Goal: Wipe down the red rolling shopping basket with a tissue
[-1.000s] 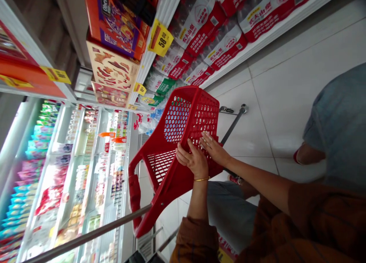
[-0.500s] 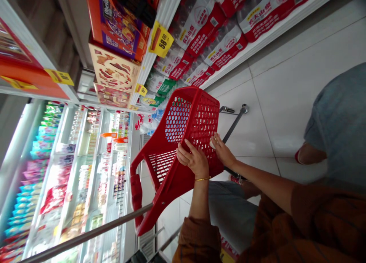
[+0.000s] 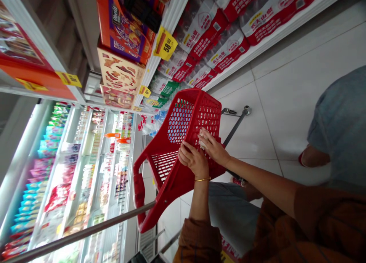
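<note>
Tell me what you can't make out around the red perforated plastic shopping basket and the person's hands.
Small white item at the right hand: head view, the fingers cover much of it, so its kind is unclear.
Chilled-case packages: head view, blurred, labels unreadable.
Person in blue clothing: head view, cut off by the right edge.
Small yellow shelf tag: head view, too small to read.

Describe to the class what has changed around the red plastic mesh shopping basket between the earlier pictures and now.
The person's right hand has slid along the basket toward the left hand, and a small whitish item, too blurred to identify, now shows at its fingers. The left hand, with its thin gold bangle, stays on the red plastic basket. The shrink-wrapped water packs stay shelved.
</note>
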Demonstrator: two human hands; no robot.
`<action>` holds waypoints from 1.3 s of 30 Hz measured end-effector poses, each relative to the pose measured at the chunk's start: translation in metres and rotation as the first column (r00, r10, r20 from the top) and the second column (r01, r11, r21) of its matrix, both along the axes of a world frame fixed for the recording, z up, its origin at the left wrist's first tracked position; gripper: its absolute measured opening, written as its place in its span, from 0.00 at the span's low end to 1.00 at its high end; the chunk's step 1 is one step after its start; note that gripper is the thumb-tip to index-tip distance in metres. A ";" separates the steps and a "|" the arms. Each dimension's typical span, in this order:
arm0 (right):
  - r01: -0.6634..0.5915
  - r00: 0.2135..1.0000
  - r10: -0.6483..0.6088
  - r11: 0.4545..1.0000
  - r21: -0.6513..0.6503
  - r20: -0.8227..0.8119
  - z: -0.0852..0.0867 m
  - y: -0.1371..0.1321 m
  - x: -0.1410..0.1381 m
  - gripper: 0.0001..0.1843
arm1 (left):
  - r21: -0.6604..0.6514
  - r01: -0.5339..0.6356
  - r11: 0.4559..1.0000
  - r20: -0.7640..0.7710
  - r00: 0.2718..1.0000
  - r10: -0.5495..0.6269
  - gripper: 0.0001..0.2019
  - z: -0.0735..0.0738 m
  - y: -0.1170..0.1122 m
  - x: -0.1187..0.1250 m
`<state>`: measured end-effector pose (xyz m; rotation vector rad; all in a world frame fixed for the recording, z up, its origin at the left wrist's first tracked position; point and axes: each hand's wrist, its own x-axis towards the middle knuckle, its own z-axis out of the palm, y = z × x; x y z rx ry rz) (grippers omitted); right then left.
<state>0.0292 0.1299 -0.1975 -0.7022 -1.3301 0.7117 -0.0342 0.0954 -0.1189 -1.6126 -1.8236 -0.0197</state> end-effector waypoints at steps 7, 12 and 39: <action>-0.138 0.990 0.139 0.988 0.072 -0.005 0.031 0.018 0.000 0.23 | 0.038 -0.005 0.999 0.020 1.000 0.004 0.23 0.009 0.001 0.005; -0.109 0.994 0.105 0.983 0.146 0.030 0.029 0.025 0.000 0.23 | 0.026 -0.025 0.999 -0.008 1.000 0.025 0.22 0.013 0.003 0.008; -0.116 0.993 0.117 0.993 -0.013 0.004 -0.052 0.000 -0.008 0.23 | -0.075 -0.069 0.995 0.034 0.997 0.072 0.32 0.017 0.006 0.015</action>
